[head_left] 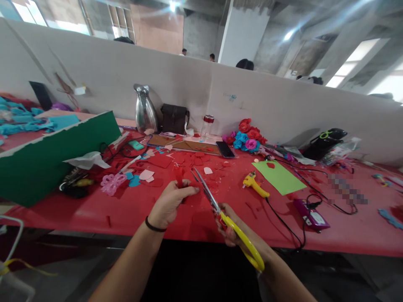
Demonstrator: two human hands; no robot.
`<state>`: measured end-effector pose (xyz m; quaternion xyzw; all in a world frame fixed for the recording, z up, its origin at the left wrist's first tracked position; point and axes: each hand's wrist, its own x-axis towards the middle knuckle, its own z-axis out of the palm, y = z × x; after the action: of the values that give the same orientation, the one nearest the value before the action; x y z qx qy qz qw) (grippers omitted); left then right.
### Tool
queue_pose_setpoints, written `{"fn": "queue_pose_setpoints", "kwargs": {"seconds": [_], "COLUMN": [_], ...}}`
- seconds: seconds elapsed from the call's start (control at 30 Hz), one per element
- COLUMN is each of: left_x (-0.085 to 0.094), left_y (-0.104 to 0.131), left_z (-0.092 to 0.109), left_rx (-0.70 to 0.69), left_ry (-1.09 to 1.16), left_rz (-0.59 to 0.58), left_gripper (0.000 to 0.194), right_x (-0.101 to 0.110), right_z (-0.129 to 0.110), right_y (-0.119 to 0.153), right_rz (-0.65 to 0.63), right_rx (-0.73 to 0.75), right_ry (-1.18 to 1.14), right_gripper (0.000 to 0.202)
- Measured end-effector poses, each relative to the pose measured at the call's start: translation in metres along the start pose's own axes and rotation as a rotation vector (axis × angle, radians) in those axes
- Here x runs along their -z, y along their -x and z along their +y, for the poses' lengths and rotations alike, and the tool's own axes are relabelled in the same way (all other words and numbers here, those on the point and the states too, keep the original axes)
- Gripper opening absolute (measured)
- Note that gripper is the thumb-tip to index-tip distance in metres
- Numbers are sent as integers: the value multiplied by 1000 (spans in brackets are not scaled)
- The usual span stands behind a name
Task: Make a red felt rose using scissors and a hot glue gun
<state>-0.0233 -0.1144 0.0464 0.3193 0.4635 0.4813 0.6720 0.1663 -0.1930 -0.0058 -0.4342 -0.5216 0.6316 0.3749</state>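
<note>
The long bench [132, 209] has a red cover and is full of craft bits; red scraps lie all over it. On the left stands a big green board [53, 155]; on the right lies a flat green sheet [278, 178]; at the back sit a silver vase [145, 110] and a bunch of paper flowers [248, 135]; a yellow glue gun [254, 184] lies near the middle.

The scissors [220, 212] are long, with yellow handles and thin silver blades; the right hand [229, 228] has its grip closed around the handles; the blades are a little apart, and their long line runs up and to the left, away from the person.

The left hand [170, 203] pinches a small red piece [179, 175] and holds it upright above the bench; the piece is narrow, bright red and looks soft, like felt or paper.

The red piece is just left of the blade tips; the tips point past it and do not touch it; the left hand is the nearer one, since it holds the piece.
</note>
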Motion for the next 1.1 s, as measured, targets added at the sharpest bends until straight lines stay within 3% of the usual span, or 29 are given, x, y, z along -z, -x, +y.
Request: {"fn": "queue_pose_setpoints", "kwargs": {"seconds": [0.37,0.57,0.7,0.83,0.93,1.0,1.1], "left_x": [5,10,10,12,14,16,17], "left_y": [-3,-6,-5,-7,-13,-17,-21], "left_z": [-1,0,4,4,1,-1,-5], "left_rx": [-25,5,44,37,0,-33,-55], "left_ry": [-38,-84,-99,-73,-55,-48,-15], "left_rz": [-28,-102,-46,0,5,-5,-35], "left_gripper": [24,22,29,31,29,31,32], "right_x": [-5,-6,-10,-3,14,28,41], "right_z": [-4,-12,-20,-21,-23,-27,-32], "right_y": [1,0,3,-2,-24,-48,-87], "right_rz": [26,29,49,161,350,476,586], "right_rx": [-65,-77,-95,-120,-77,10,-45], "right_ry": [-14,-23,-27,37,288,646,1168], "right_gripper": [67,66,65,55,47,38,38]}}
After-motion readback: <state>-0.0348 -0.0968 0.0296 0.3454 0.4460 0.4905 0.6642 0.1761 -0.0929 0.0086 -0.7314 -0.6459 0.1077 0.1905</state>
